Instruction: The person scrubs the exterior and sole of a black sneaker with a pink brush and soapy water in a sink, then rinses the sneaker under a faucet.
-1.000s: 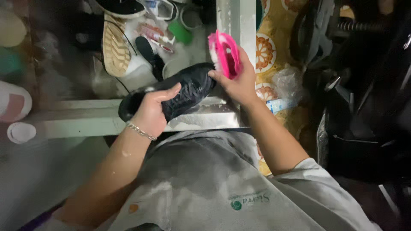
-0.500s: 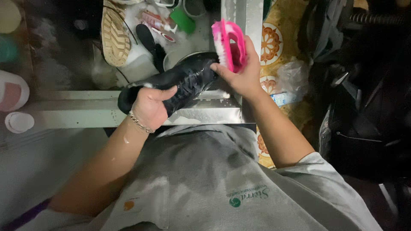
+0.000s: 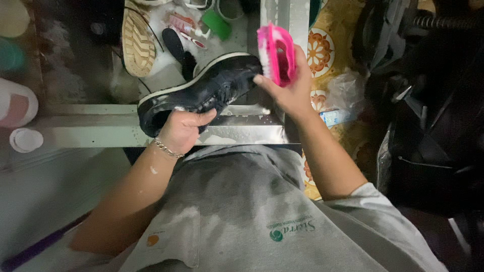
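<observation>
My left hand (image 3: 182, 129) grips the heel end of a black shoe (image 3: 212, 86) with a white sole rim, wet and soapy, held over the metal sink edge (image 3: 242, 132). My right hand (image 3: 290, 88) holds a pink scrub brush (image 3: 276, 53) right beside the shoe's toe. A chain bracelet circles my left wrist.
In the sink (image 3: 166, 70) lie a tan-soled shoe (image 3: 137, 43), a black insole (image 3: 174, 44), a green cap (image 3: 216, 24) and small packets in suds. A yellow patterned cloth (image 3: 322, 55) and plastic bag (image 3: 345, 90) lie right; dark bags stand far right. Pale containers (image 3: 17, 108) sit left.
The brush has lifted from the shoe's upper and shifted toward the toe. The shoe has tilted so its white sole rim shows.
</observation>
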